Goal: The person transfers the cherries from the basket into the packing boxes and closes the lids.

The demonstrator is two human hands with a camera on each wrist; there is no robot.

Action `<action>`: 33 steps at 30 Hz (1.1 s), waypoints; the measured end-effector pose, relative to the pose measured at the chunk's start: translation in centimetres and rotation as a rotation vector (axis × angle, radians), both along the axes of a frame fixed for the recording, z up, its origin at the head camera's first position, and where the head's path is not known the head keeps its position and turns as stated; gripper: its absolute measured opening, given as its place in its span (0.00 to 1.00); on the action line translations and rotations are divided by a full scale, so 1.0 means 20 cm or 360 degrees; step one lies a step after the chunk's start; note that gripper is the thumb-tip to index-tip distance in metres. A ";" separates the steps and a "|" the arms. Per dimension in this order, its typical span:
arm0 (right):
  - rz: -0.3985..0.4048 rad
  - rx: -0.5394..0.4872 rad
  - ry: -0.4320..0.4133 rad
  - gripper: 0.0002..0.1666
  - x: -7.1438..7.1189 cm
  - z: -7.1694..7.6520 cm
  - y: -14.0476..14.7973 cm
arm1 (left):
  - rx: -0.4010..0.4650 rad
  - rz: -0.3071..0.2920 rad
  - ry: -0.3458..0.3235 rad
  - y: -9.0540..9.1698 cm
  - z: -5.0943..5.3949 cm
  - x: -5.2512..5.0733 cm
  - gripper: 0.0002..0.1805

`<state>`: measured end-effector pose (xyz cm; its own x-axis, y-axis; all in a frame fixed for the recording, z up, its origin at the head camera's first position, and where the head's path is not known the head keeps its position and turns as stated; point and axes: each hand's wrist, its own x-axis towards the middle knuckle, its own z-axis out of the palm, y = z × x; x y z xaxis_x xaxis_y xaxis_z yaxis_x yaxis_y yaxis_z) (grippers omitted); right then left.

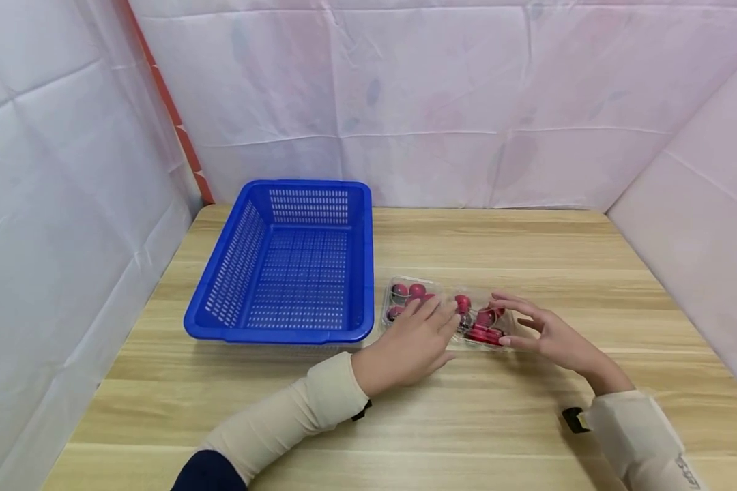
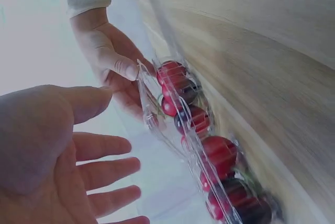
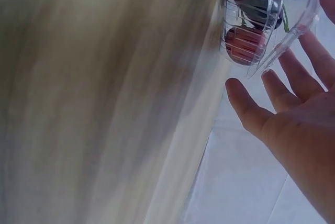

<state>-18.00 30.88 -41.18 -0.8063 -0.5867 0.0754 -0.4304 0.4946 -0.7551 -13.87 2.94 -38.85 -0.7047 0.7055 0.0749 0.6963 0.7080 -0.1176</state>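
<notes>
Two clear plastic clamshell boxes of red and dark cherries lie side by side on the wooden table. My left hand (image 1: pixel 405 346) reaches over the left box (image 1: pixel 400 281) and partly hides it. Its fingers are straight and slightly spread, and the left wrist view shows nothing in its grasp. At the right end of the right box (image 1: pixel 474 335), my right hand (image 1: pixel 555 339) has its thumb and fingers spread around the edge. The lid (image 2: pixel 147 98) of that box looks tilted up in both wrist views. Right fingertips are at the lid's edge; firm contact cannot be made out.
A blue slotted plastic basket (image 1: pixel 368 273) stands left of the boxes, with no contents visible in it. White sheets (image 1: pixel 430 102) hang behind and along both sides of the wooden table (image 1: pixel 497 443).
</notes>
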 end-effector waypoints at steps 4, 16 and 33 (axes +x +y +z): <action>0.0007 0.0023 0.0051 0.36 0.00 -0.01 0.00 | -0.0057 0.0000 -0.0089 0.04 -0.01 -0.02 0.34; 0.0043 0.0046 0.0044 0.32 0.02 -0.02 0.01 | -0.0135 0.0002 -0.0298 0.07 -0.04 -0.07 0.31; -0.0549 -0.0101 -0.0346 0.28 0.16 0.00 0.05 | -0.0131 0.0027 -0.0257 0.09 -0.07 -0.06 0.34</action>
<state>-14.84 31.79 -41.09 -0.9560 -0.2788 -0.0910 -0.0748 0.5317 -0.8436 -15.17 4.69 -40.32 -0.7149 0.6924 -0.0979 0.6988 0.7125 -0.0635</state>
